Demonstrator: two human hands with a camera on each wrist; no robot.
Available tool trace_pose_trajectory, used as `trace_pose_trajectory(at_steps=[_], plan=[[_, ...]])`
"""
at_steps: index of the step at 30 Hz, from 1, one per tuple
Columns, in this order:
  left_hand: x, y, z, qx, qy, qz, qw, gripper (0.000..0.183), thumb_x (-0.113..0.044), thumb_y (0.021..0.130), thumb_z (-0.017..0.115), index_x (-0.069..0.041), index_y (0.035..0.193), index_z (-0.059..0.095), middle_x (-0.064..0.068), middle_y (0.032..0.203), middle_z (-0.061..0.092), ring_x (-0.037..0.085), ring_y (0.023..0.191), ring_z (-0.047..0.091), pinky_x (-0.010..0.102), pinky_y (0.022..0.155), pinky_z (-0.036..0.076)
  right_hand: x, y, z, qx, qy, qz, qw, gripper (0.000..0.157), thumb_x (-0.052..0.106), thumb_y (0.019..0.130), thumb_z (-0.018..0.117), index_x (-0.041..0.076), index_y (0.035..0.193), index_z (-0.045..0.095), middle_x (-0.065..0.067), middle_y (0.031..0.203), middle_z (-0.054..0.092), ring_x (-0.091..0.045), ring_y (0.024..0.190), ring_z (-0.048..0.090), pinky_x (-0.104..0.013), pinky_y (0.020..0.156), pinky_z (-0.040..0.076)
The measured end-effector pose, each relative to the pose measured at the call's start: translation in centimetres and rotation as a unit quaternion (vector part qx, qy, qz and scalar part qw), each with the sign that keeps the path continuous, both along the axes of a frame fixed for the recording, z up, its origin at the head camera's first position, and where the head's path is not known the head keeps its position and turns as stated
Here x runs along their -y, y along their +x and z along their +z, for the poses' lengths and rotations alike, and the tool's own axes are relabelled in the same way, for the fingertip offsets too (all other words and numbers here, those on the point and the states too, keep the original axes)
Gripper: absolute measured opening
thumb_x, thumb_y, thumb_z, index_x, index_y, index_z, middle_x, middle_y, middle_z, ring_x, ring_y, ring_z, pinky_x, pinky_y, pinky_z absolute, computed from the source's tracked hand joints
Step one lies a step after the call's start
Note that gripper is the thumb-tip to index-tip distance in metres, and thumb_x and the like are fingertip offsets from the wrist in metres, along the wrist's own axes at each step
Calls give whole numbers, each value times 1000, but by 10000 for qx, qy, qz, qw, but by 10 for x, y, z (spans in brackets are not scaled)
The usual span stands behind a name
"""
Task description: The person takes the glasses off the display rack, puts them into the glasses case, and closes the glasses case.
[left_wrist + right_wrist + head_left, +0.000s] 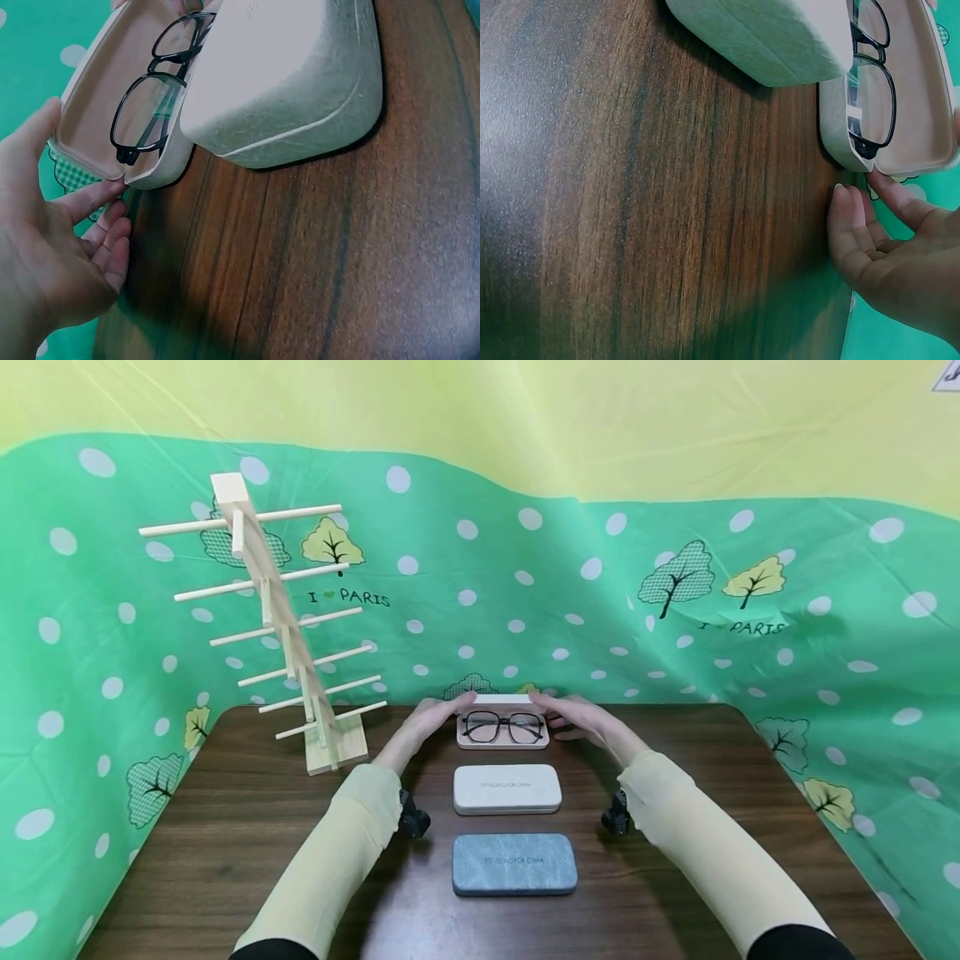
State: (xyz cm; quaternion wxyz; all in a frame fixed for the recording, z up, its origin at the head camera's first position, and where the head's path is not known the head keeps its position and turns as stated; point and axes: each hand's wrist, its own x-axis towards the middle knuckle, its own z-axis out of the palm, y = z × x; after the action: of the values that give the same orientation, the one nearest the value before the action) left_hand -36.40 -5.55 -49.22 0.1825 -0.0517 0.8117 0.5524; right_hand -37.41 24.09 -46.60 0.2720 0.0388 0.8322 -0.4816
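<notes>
An opened glasses case [467, 745] at the far edge of the table holds black-framed glasses [482, 727]. Its raised lid [82, 127] has a pale pinkish lining. My left hand [432, 714] holds the case's left end, thumb at the lid's rim and index finger by the hinge corner. At the opposite end my right hand [585, 718] holds it likewise; in the right wrist view its index finger [904, 202] touches the hinge corner. Closest to the opened case lies a closed white glasses case [507, 788]. Nearer me is a closed blue glasses case [513, 864].
A wooden rack [281, 610] with several thin pegs stands at the table's back left. Behind the brown wooden table [247, 860] hangs a green and yellow printed cloth [517, 577], close to the opened case.
</notes>
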Motion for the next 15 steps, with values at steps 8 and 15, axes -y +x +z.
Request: trace_pose_trajectory(at_steps=[8, 15], plan=[[0, 2, -2, -70, -13, -34, 10000, 81, -73, 83, 68, -13, 138, 67, 7, 157, 52, 29, 152, 40, 46, 127, 30, -3, 0, -2, 62, -57, 90, 9999, 94, 65, 93, 63, 4, 159, 33, -20, 162, 36, -40, 147, 40, -49, 115, 47], [2, 5, 1, -65, -18, -144, 9999, 87, -74, 82, 68, -11, 141, 63, 10, 158, 50, 31, 153, 38, 48, 127, 30, -5, 0, -2, 109, -109, 170, 9997, 97, 65, 92, 64, 3, 159, 32, -20, 164, 34, -40, 149, 37, -49, 116, 46]])
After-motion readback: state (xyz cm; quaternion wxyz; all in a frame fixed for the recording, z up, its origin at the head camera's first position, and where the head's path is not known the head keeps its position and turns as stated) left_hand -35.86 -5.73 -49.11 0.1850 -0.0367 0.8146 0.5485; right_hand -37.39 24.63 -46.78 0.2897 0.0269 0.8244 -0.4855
